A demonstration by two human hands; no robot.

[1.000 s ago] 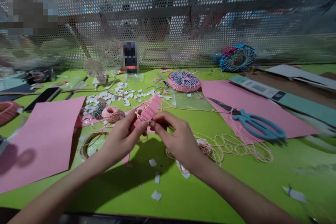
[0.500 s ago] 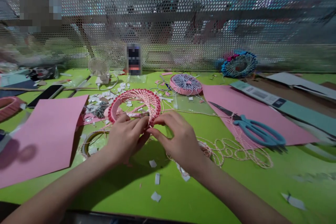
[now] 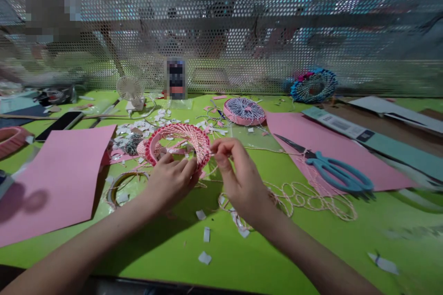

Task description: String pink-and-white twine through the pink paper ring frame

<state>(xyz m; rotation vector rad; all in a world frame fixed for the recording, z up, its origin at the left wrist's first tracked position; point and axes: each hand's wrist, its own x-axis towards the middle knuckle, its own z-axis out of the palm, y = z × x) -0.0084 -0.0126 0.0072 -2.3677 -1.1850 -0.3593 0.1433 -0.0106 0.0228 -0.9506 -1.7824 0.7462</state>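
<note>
A pink ring wound with crisscrossing string [image 3: 178,131] is tilted up above the green table. My left hand [image 3: 173,177] grips its near lower edge, fingers closed over the rim. At the ring's right edge, my right hand [image 3: 240,177] pinches the pale pink string between thumb and forefinger. Loose loops of that pink string [image 3: 304,198] lie on the table to the right of my right hand. Under and beside my left forearm rests a roll of tape [image 3: 121,186], partly covered.
Blue-handled scissors [image 3: 341,173] lie on a pink sheet [image 3: 297,133] at right. Another pink sheet [image 3: 65,175] is at left. White paper scraps [image 3: 138,129], a small fan [image 3: 129,90], a purple-and-white string wheel [image 3: 245,110] and a blue string ring [image 3: 314,85] stand farther back.
My right hand has moved up and slightly right along the ring's edge, with its fingers farther from my left hand. The ring has tipped a little lower.
</note>
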